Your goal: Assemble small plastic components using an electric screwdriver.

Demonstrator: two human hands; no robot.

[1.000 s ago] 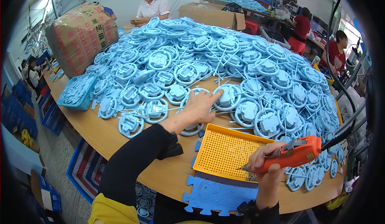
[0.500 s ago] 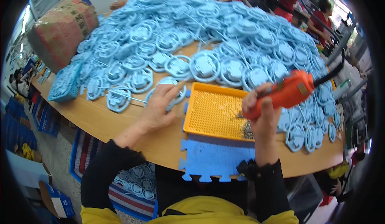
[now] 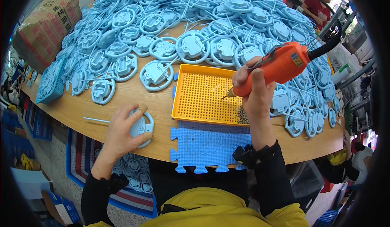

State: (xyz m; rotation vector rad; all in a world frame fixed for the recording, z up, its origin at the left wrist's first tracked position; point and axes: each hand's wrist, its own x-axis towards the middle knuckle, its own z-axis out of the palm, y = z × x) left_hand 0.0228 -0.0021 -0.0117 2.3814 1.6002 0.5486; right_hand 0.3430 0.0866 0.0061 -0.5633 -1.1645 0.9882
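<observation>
Now the left grip (image 3: 121,132) grasps a blue wheel (image 3: 141,127), drawn from beside the yellow tray (image 3: 191,101) toward the front edge of the surface (image 3: 162,99), seemingly handier, apart from the pile (image 3: 193,45); the right grip (image 3: 256,89) clasps an orange screwdriver (image 3: 282,67) above the tray.

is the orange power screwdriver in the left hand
No, the right hand grips the orange power screwdriver, while the left hand has its fingers around a light-blue ring-shaped part.
</observation>
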